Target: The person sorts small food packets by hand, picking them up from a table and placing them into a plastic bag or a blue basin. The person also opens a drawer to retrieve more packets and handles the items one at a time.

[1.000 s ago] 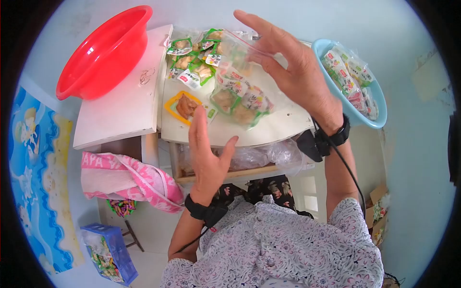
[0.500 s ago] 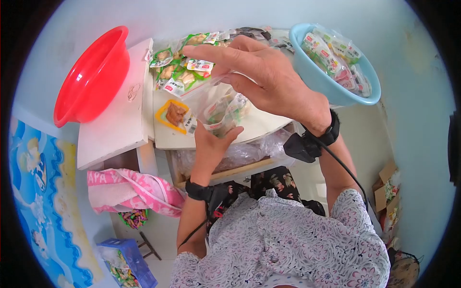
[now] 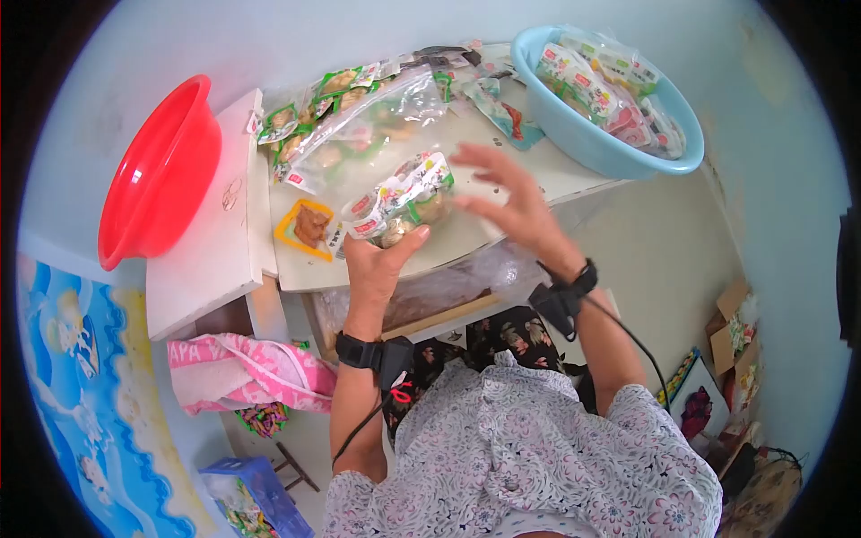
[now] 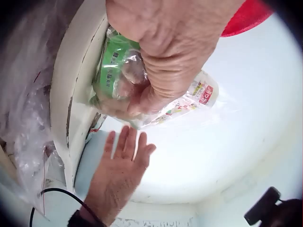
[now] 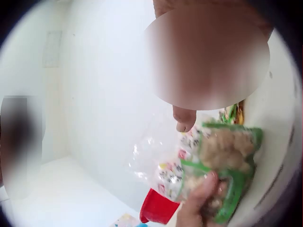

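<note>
A clear zip bag holding several green-and-white food packets leans over the white table, its zip edge toward the wall. My left hand grips its near end; in the left wrist view the thumb of the left hand presses on the packets. To the right of the bag, my right hand has its fingers spread and holds nothing. The left wrist view shows this right hand apart from the bag. A yellow-edged packet lies left of the left hand.
A red basin stands at the left, and a blue basin of filled bags at the back right. Loose packets lie along the wall. Below the tabletop an open drawer holds clear plastic. A pink towel hangs at the left.
The left hand has come to the bag and taken hold of it. The right hand has moved off the bag, down and to the right. The view has shifted toward the right.
</note>
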